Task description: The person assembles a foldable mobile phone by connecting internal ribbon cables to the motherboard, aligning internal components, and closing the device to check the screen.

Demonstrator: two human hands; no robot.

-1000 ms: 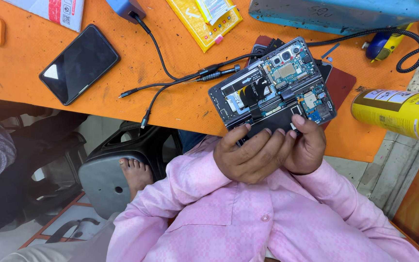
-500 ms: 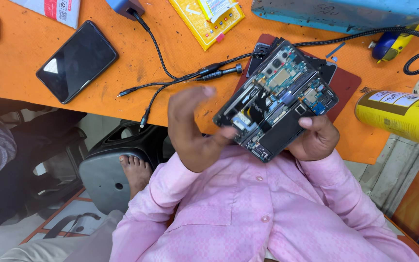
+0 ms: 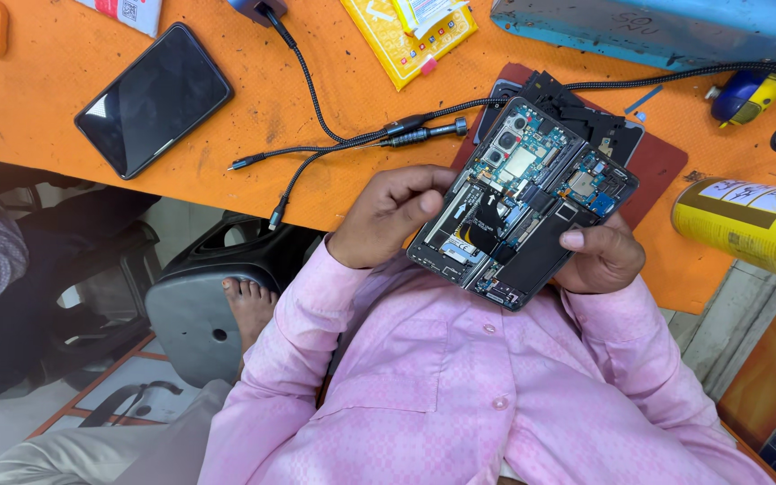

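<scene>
An opened foldable phone (image 3: 518, 202) with its back cover off shows circuit boards, camera modules and black flex cables. It is held tilted above the edge of the orange table (image 3: 38, 117), over my lap. My right hand (image 3: 599, 256) grips it from the right and underneath, thumb pressed on the lower right of the frame. My left hand (image 3: 388, 216) is curled against the phone's left edge, fingertips touching the frame.
On the table lie a black smartphone (image 3: 150, 99), black cables (image 3: 316, 99), a screwdriver (image 3: 424, 132), a yellow packet (image 3: 406, 36), a dark red mat (image 3: 657, 166) and a yellow spray can (image 3: 752, 224). A grey stool (image 3: 199, 305) with a bare foot stands below.
My left hand came out from under the phone, rose in front of it, and now rests at its left edge. The phone has tilted and turned while staying in my right hand.
</scene>
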